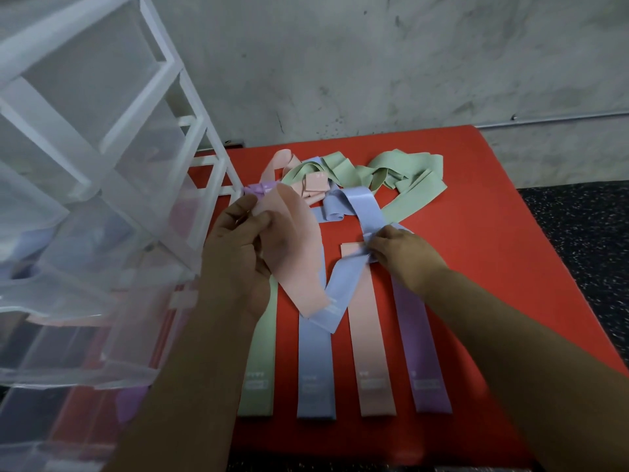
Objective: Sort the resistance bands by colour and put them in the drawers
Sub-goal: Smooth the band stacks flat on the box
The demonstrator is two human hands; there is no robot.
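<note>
While the left hand (238, 240) pinches a pink band (296, 253) lifted above the red mat (476, 233), the right hand (398, 253) grips a blue band (366, 212) near the tangled pile. Four bands lie flat in a row: green, blue, pink, purple. Clear drawers (85, 199) stand left.

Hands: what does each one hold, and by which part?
Left hand pinches the pink band at its upper end; right hand pinches the blue band mid-length.
</note>
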